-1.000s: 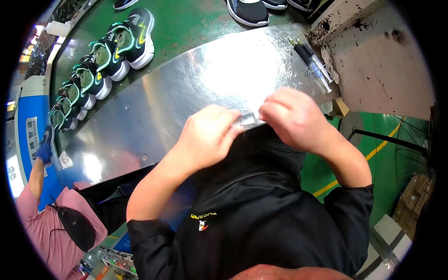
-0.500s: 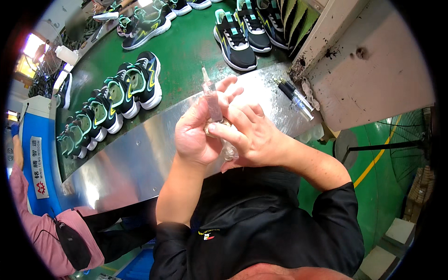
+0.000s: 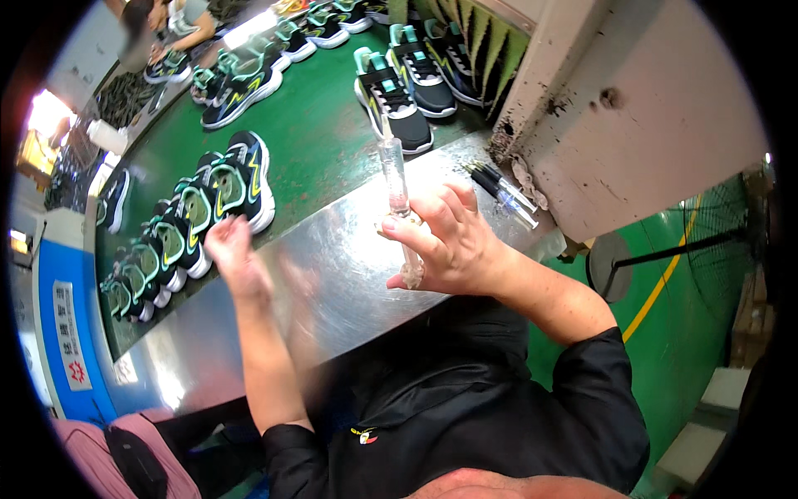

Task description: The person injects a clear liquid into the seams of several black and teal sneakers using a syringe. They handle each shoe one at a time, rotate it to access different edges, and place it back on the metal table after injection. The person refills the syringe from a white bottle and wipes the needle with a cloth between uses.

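Upright in my right hand is a clear plastic syringe, its narrow tip pointing away from me. The fingers close around its lower part, with the plunger end down near my palm. My left hand, slightly blurred, holds nothing, and its fingers reach out loosely. They are at the near side of a row of black sneakers with mint linings, yellow marks and white soles. Whether the fingertips touch the closest sneaker I cannot tell.
A metal strip edges the green table. Several syringes with dark parts lie beside a beige machine panel. More sneakers stand farther back. At left are a blue machine and a person in pink; another person sits far left.
My left hand has let go of the syringe and moved left to the sneaker row. My right hand keeps hold of the syringe. Another person has come into view at the far left.
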`<state>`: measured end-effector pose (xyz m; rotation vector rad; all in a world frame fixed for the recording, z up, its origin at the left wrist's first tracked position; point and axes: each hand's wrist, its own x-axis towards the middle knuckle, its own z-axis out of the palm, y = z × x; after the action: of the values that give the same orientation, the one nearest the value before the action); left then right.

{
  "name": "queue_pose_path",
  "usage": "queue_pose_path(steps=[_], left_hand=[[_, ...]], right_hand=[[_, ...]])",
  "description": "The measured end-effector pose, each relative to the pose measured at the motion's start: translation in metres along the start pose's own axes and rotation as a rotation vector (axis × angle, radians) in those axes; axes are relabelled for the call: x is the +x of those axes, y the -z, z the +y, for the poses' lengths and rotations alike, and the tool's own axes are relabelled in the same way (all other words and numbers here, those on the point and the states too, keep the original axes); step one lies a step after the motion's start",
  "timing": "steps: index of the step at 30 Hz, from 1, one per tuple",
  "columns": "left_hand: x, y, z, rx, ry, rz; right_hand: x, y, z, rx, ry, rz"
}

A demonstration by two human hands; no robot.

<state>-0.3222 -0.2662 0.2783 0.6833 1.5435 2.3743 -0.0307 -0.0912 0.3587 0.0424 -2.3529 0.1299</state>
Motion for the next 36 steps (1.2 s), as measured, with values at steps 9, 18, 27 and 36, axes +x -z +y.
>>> queue_pose_path(steps=[9, 18, 27, 36], left_hand=[[0.061, -0.005, -0.031, 0.508, 0.150, 0.055], [0.051, 0.026, 0.006, 0.178, 0.233, -0.062], [-0.137, -0.009, 0.057, 0.733, -0.008, -0.409], [0.017, 0.019, -0.010, 0.194, 0.613, -0.134]], right_hand=[[0.000, 0.009, 0.014, 0.040, -0.037, 0.033], [-0.007, 0.025, 0.022, -0.055, 0.000, 0.043], [-0.009, 0.036, 0.025, -0.153, 0.055, 0.017], [0.012, 0.061, 0.026, -0.260, 0.188, 0.245]])
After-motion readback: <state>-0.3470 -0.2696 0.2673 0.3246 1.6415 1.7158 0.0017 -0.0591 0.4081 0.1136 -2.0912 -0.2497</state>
